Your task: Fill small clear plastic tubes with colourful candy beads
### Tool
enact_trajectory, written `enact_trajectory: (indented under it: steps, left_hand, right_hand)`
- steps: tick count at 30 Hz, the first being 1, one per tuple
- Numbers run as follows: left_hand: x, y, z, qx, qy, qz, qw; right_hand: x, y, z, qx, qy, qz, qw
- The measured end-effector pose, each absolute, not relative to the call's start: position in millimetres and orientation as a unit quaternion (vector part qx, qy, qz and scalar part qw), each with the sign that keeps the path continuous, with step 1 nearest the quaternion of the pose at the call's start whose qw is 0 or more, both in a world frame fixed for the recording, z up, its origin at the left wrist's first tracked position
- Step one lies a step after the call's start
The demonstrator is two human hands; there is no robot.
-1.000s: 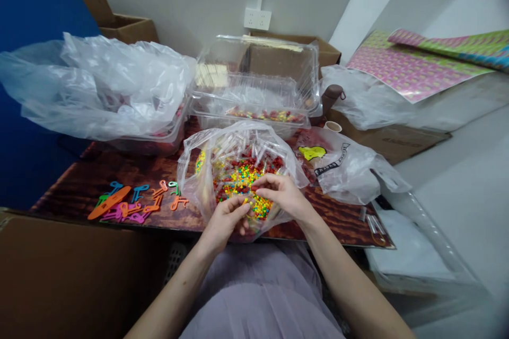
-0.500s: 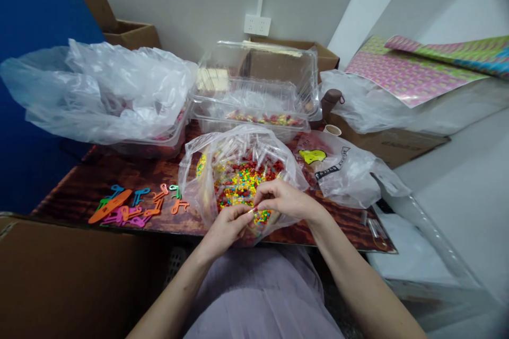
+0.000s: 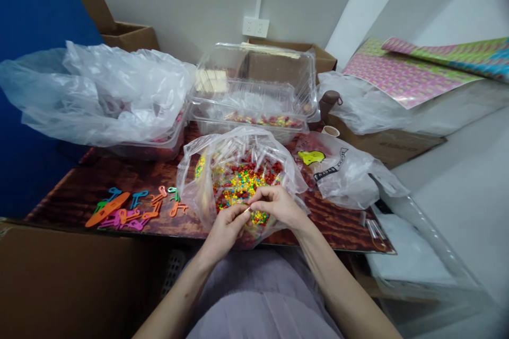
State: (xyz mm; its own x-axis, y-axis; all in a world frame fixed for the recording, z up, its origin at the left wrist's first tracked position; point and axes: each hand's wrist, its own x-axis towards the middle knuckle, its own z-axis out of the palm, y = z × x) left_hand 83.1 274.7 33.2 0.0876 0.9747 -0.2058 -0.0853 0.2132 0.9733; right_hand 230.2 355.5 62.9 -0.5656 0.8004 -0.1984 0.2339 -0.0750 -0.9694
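Observation:
My left hand point(image 3: 225, 228) and my right hand point(image 3: 278, 205) meet at the near edge of an open clear plastic bag point(image 3: 207, 169) full of small colourful candies point(image 3: 240, 183). Both hands have their fingers curled and pinched together over the candies, fingertips almost touching. Something tiny sits between the fingertips; I cannot make out what it is. The bag rests on a dark wood-patterned table point(image 3: 119, 169) just in front of my lap.
Colourful plastic clips point(image 3: 131, 206) lie at the table's left front. Clear plastic trays point(image 3: 254, 100) with candy stand behind the bag, a large crumpled bag point(image 3: 95, 95) at left, a printed bag point(image 3: 338, 169) at right. Cardboard boxes point(image 3: 63, 280) and wrapping paper point(image 3: 413, 69) surround the table.
My right hand has drawn back toward the bag's near edge and closed in on my left hand. The view has shifted slightly.

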Motion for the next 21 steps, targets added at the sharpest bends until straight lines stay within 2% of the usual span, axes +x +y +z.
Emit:
enact_trajectory:
  steps: [8,12,21]
  left_hand:
    - [78.3,272.4,33.6,0.388,0.485,0.462,0.634]
    - [64.9,273.4,39.4,0.304,0.483,0.518,0.638]
    - [57.0,273.5,40.2,0.256,0.443,0.549,0.661]
  right_hand:
    - [232.9,352.4,57.9,-0.398,-0.594,0.638,0.286]
    - [243.9,358.5,45.1,-0.463,-0.593,0.556,0.354]
    - [246.6,351.7,26.9,-0.504,-0.704,0.410,0.285]
